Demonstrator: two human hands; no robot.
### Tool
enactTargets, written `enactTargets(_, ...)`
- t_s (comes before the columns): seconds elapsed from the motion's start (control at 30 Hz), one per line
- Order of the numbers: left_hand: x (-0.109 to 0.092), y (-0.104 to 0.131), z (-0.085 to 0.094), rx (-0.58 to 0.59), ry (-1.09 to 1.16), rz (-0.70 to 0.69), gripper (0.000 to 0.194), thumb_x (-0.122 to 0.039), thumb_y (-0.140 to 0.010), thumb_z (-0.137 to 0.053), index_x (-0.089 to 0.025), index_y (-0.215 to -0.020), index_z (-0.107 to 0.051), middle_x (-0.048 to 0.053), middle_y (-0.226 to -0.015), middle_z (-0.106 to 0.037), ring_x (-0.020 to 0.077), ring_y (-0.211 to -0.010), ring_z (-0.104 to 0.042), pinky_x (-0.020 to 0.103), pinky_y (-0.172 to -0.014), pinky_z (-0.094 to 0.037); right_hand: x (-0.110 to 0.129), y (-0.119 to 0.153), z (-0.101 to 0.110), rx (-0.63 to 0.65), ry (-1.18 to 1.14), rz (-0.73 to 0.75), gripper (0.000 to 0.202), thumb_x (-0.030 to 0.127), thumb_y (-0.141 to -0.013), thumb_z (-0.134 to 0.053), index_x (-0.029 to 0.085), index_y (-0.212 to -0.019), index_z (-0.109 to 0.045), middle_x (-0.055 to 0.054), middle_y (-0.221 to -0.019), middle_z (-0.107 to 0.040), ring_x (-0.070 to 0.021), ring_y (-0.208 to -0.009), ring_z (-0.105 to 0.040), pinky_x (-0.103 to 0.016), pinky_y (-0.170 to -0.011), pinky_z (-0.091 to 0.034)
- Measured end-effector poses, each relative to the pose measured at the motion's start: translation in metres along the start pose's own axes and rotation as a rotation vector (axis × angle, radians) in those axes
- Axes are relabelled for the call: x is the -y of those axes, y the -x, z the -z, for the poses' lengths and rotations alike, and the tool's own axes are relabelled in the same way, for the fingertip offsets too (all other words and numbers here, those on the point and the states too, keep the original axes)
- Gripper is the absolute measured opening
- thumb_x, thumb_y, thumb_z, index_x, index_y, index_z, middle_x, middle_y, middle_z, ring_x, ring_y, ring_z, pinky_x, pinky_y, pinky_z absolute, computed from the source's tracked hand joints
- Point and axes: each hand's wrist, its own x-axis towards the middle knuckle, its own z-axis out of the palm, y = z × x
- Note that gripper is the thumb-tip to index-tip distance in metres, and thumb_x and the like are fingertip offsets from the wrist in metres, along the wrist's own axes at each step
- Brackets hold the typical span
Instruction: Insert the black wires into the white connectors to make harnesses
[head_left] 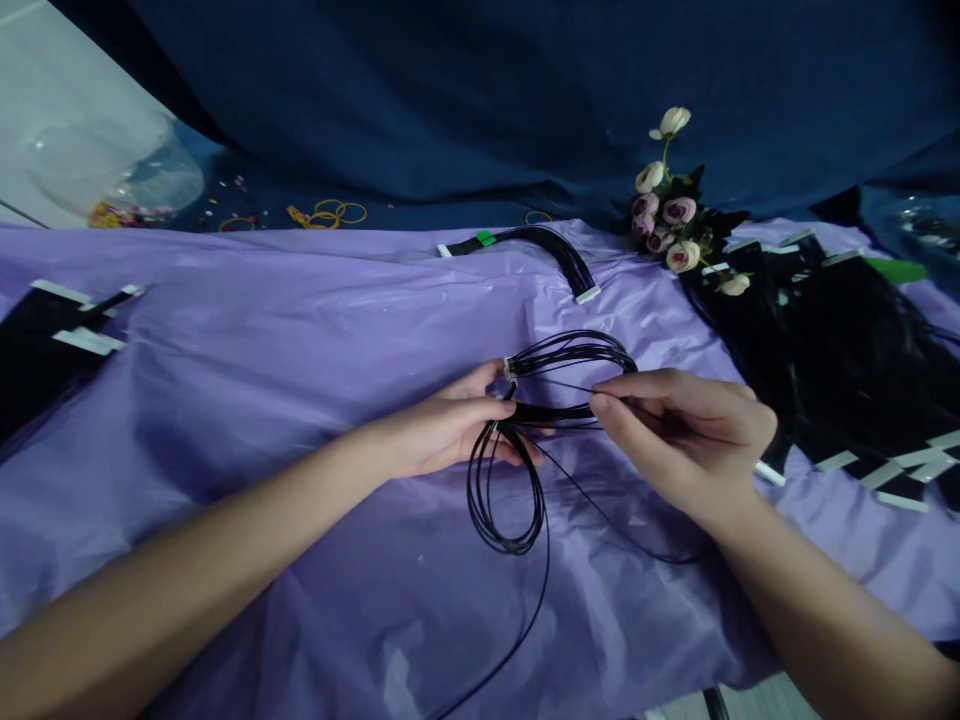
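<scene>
A bundle of thin black wires [574, 350] with small white connectors is looped in front of me, above a purple cover. My left hand [469, 420] is closed on it near a white connector [510, 370], thumb on top and fingers underneath. Below that hand hangs a round coil of the same wire [506, 500], and two loose ends trail down over the cover. With thumb and index finger, my right hand [682, 425] pinches a single black wire at the right side of the loop. Its other fingers are curled and partly hidden.
The purple cover [300, 330] spreads beneath everything. A short black cable [551, 245] with green tape lies behind the hands. Piles of black cables lie at right [840, 350] and left [37, 350]. Artificial flowers [679, 210], yellow rubber bands [330, 213] and a clear tub [120, 170] stand farther back.
</scene>
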Motion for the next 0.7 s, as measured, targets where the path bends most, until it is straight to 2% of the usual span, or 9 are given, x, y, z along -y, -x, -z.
enactTargets(0.2, 0.001, 0.001, -0.001, -0.003, -0.008, 0.003, 0.03, -0.018, -0.091, -0.047, -0.02, -0.12, -0.037, 0.011, -0.102, -0.068, 0.0203, -0.083, -0.071, 0.029, -0.071, -0.049, -0.001, -0.002, -0.003, 0.022, 0.108, 0.032, 0.005, 0.016, -0.074, -0.072, 0.017, -0.072, -0.067, 0.008, -0.044, -0.043, -0.0038, -0.038, -0.035, -0.02, -0.037, -0.027)
enactTargets(0.4, 0.002, 0.001, -0.002, 0.002, -0.001, -0.015, 0.021, -0.018, -0.092, -0.047, -0.018, -0.112, -0.04, 0.01, -0.1, -0.067, 0.0183, -0.083, -0.07, 0.029, -0.072, -0.049, -0.005, -0.001, -0.008, 0.064, 0.146, 0.053, 0.005, 0.016, -0.075, -0.071, 0.019, -0.073, -0.068, 0.005, -0.05, -0.058, -0.0054, -0.039, -0.042, -0.021, -0.039, -0.032)
enactTargets(0.7, 0.003, 0.001, -0.002, -0.011, 0.007, -0.025, 0.03, -0.018, -0.09, -0.05, -0.018, -0.118, -0.04, 0.01, -0.099, -0.067, 0.0191, -0.084, -0.069, 0.033, -0.075, -0.047, -0.007, 0.0, -0.011, 0.12, 0.154, 0.076, 0.005, 0.016, -0.078, -0.069, 0.02, -0.075, -0.068, 0.002, -0.059, -0.066, -0.0064, -0.042, -0.047, -0.022, -0.042, -0.037)
